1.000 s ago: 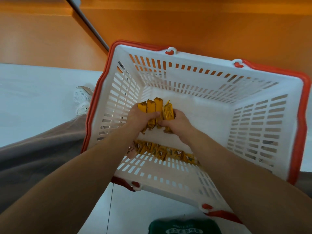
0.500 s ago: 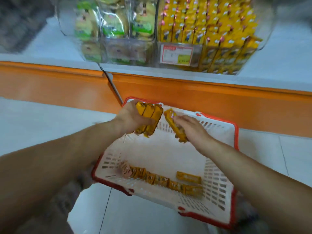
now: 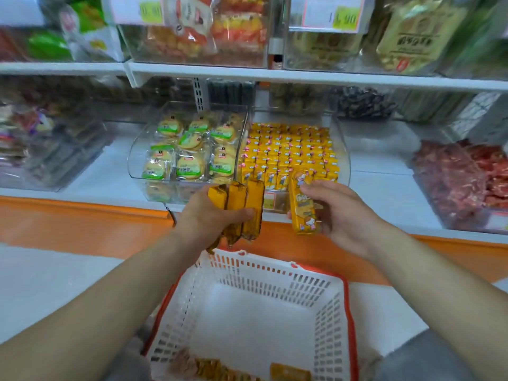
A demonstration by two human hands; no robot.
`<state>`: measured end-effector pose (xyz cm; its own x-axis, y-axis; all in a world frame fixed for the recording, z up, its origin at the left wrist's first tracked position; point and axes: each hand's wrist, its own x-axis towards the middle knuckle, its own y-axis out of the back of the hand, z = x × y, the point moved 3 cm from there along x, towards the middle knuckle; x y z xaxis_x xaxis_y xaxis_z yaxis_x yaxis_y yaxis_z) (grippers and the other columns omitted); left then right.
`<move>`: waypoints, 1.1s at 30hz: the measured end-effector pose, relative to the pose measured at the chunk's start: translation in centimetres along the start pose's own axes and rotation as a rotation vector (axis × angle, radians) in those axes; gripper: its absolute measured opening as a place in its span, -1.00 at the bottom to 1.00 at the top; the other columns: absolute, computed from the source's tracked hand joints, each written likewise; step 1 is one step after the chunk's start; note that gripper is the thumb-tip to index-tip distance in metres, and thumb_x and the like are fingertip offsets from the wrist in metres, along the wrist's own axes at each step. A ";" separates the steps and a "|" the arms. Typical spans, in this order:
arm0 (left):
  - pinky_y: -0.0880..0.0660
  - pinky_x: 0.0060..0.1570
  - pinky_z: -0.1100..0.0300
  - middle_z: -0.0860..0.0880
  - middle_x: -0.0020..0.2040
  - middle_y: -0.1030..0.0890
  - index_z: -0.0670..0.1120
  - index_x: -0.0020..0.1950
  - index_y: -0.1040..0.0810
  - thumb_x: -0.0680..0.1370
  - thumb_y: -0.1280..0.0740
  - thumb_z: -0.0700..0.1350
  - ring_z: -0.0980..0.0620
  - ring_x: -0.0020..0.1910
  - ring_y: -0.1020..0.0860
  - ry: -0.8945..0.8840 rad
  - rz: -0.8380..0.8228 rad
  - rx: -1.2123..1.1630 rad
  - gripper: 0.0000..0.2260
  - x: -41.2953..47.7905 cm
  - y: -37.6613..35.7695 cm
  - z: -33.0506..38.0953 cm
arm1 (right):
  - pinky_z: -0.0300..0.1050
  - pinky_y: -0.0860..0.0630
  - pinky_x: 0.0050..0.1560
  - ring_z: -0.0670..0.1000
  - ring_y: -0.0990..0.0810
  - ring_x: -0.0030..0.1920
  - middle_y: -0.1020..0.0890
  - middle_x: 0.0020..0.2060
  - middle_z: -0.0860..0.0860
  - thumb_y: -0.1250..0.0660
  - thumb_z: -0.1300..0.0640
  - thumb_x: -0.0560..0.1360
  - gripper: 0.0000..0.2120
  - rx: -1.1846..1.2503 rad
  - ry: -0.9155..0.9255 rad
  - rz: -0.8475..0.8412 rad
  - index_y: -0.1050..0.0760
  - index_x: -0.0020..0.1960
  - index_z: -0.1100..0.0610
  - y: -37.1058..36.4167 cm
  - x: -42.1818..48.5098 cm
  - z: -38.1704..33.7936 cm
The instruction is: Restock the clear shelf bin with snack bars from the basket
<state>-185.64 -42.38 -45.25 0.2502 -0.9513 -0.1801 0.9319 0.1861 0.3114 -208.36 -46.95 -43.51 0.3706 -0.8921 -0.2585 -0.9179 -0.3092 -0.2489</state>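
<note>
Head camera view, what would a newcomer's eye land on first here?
The two hands in the middle stand out: the left hand grips a bundle of three yellow snack bars, and the right hand holds a single bar, printed side showing. Just behind them sits the clear bin, packed with rows of the same yellow bars. Below is the white, red-rimmed basket, with a few bars at its near edge.

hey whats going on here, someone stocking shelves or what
A person is restocking. The left hand grips three yellow wrapped snack bars; the right hand holds a single yellow bar just in front of the clear plastic shelf bin, nearly full of the same bars. A few bars lie in the white, red-rimmed plastic basket below.
</note>
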 end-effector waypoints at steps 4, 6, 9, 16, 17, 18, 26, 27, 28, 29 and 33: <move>-0.45 -0.55 0.34 0.06 -0.37 -0.70 -0.04 -0.08 -0.65 0.41 -0.62 -0.10 0.18 -0.52 -0.60 -0.001 0.041 -0.025 -0.80 1.2 0.1 -0.6 | -0.08 -0.52 -0.36 0.11 -0.64 -0.25 -0.66 -0.14 0.06 -0.50 0.16 0.41 -0.70 -0.112 0.166 0.134 -0.55 0.07 -0.08 0.8 2.5 -3.6; -0.53 -0.48 0.28 0.06 -0.33 -0.72 -0.06 -0.04 -0.66 0.39 -0.63 -0.09 0.15 -0.43 -0.66 -0.002 0.087 0.012 -0.77 2.2 0.8 -1.0 | -0.01 -0.57 -0.29 0.05 -0.67 -0.28 -0.68 -0.19 0.00 -0.50 0.13 0.37 -0.69 -0.181 0.296 0.184 -0.52 0.07 -0.06 1.1 3.9 -5.2; -0.68 -0.28 0.13 0.02 -0.17 -0.75 -0.06 0.15 -0.62 0.37 -0.65 -0.09 0.07 -0.25 -0.73 -0.004 0.138 0.061 -0.59 3.5 1.5 -1.2 | -0.15 -0.58 -0.22 -0.13 -0.64 -0.28 -0.66 -0.29 -0.13 -0.55 0.13 0.41 -0.69 -0.388 0.439 0.291 -0.49 0.05 -0.07 1.8 5.9 -5.2; -0.57 -0.43 0.33 0.09 -0.26 -0.72 0.02 0.18 -0.56 0.32 -0.67 -0.09 0.17 -0.33 -0.70 -0.026 0.088 0.063 -0.50 4.9 0.5 -2.1 | -0.31 -0.49 -0.26 -0.23 -0.60 -0.27 -0.59 -0.10 -0.23 -0.57 0.04 0.39 -0.68 -1.077 0.526 0.232 -0.49 0.02 -0.15 1.4 10.7 -2.9; -0.57 -0.43 0.33 0.12 -0.28 -0.72 0.03 0.17 -0.55 0.32 -0.66 -0.10 0.17 -0.33 -0.70 -0.029 0.075 0.053 -0.51 4.9 0.4 -2.2 | -0.21 -0.51 -0.21 -0.21 -0.58 -0.27 -0.61 -0.12 -0.22 -0.57 0.01 0.38 -0.68 -1.213 0.506 0.185 -0.49 0.01 -0.17 1.3 11.2 -2.8; -0.56 -0.44 0.34 0.17 -0.27 -0.72 0.04 0.16 -0.55 0.33 -0.66 -0.12 0.17 -0.34 -0.70 -0.033 0.058 0.044 -0.52 4.9 0.3 -2.4 | -0.15 -0.50 -0.18 -0.15 -0.56 -0.22 -0.61 -0.13 -0.21 -0.57 -0.02 0.37 -0.68 -1.358 0.483 0.154 -0.48 -0.02 -0.20 1.2 11.5 -2.7; -0.57 -0.44 0.32 0.19 -0.24 -0.68 0.21 -0.01 -0.49 0.32 -0.66 -0.08 0.26 -0.32 -0.67 -0.014 0.020 0.020 -0.56 4.6 0.2 -3.0 | -0.10 -0.48 -0.11 -0.02 -0.57 0.04 -0.66 -0.01 -0.18 -0.38 -0.26 0.47 -0.77 -1.748 0.414 0.090 -0.60 0.03 -0.16 0.9 11.7 -1.8; -0.56 -0.45 0.32 0.18 -0.25 -0.67 0.21 -0.01 -0.49 0.33 -0.66 -0.09 0.26 -0.32 -0.67 -0.013 0.020 0.013 -0.56 4.5 0.3 -3.0 | -0.08 -0.50 -0.08 -0.02 -0.57 0.07 -0.66 0.01 -0.18 -0.35 -0.27 0.49 -0.75 -1.772 0.394 0.070 -0.62 0.05 -0.17 0.8 11.5 -1.5; -0.56 -0.45 0.32 0.16 -0.23 -0.68 0.21 0.00 -0.49 0.33 -0.66 -0.09 0.25 -0.32 -0.68 -0.014 0.023 0.010 -0.56 4.4 0.4 -3.0 | -0.05 -0.52 -0.03 0.00 -0.56 0.11 -0.67 0.05 -0.18 -0.32 -0.26 0.52 -0.74 -1.798 0.377 0.052 -0.62 0.10 -0.18 0.7 11.3 -1.2; -0.56 -0.45 0.33 0.14 -0.20 -0.69 0.20 0.03 -0.50 0.33 -0.66 -0.09 0.25 -0.31 -0.68 -0.015 0.026 0.007 -0.55 4.3 0.5 -3.0 | -0.01 -0.54 0.03 0.03 -0.55 0.15 -0.67 0.08 -0.16 -0.28 -0.24 0.55 -0.73 -1.826 0.367 0.039 -0.62 0.14 -0.18 0.6 11.2 -0.8; -0.57 -0.42 0.34 0.15 -0.24 -0.71 0.18 0.06 -0.50 0.35 -0.64 -0.11 0.23 -0.30 -0.69 -0.013 0.017 -0.018 -0.56 4.1 0.8 -3.0 | 0.11 -0.53 0.16 0.09 -0.49 0.23 -0.62 0.17 -0.06 -0.13 -0.24 0.61 -0.62 -1.914 0.296 -0.005 -0.54 0.31 -0.16 0.4 10.7 0.0</move>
<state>-183.06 -45.38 -48.56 0.2631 -0.9509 -0.1630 0.9320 0.2069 0.2976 -204.72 -56.59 -46.39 0.5296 -0.8454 -0.0690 0.0928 -0.0231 0.9954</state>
